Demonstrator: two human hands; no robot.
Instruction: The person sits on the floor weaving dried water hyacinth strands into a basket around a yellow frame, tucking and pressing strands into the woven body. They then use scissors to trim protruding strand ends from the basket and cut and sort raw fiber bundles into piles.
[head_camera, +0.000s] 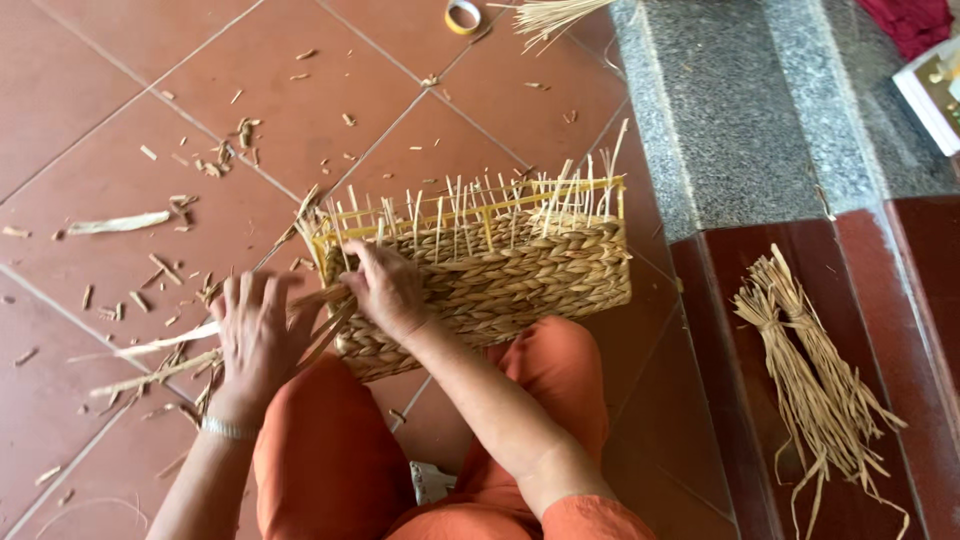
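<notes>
A: Weaving, by the look of it. Where is the basket (500, 270)?

B: On the tiled floor (120, 90), propped against the person's knees in orange cloth, near the grey stone step (720, 120) at the floor's right edge. Its lower wall is braided in thick tan fibre; thin pale stakes stand up from a yellow frame along the top.

A: And the hands?

B: The right hand (385, 290) is at the basket's left corner, fingers curled onto the weave and the stakes; I cannot tell exactly which strand it pinches. The left hand (258, 335) lies just beside that corner, fingers spread and pressed flat over the loose strands (150, 345) that trail off leftward across the floor. A metal bracelet (225, 430) sits on that wrist.

A: Anything else about?

B: Two tied bundles of dried fibre (810, 390) lie on the dark red ledge at the right, well apart from the basket. A roll of tape (463, 15) rests by the floor's top edge, next to another sheaf of pale stakes (555, 15). Short cuttings (225, 150) are scattered over the tiles at left.
</notes>
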